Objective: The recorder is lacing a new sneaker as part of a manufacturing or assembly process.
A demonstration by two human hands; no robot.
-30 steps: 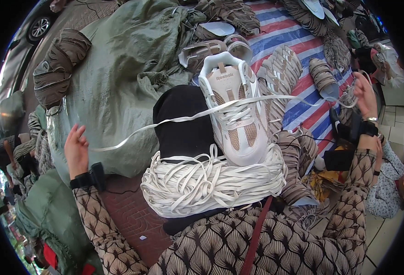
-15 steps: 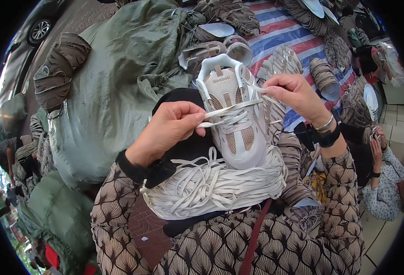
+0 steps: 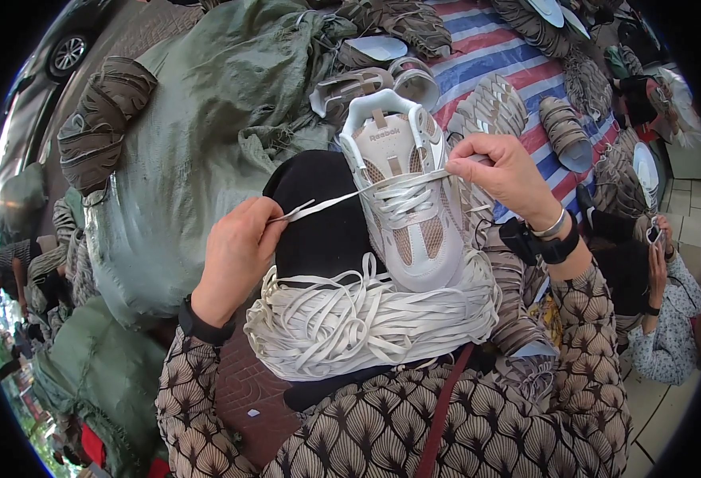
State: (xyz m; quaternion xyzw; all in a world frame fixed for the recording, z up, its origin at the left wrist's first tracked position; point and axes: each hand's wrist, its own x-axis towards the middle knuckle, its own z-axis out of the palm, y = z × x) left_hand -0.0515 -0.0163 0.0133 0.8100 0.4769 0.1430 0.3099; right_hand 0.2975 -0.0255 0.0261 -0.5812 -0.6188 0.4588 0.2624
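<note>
Left hand (image 3: 240, 248) pinching a white lace (image 3: 323, 205), right hand (image 3: 509, 174) seemingly gripping lace at a beige-and-white shoe (image 3: 415, 227), bundled laces (image 3: 370, 331) by its toe

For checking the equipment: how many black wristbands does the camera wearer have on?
2. One black wristband is behind the left hand, the second black wristband behind the right hand, beside a silver bracelet. The sleeves may hide others.

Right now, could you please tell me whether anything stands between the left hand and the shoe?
Nothing visible blocks the way: the left hand holds a white lace running to the shoe, passing over the black pad, while the lace bundle lies off that line.
</note>
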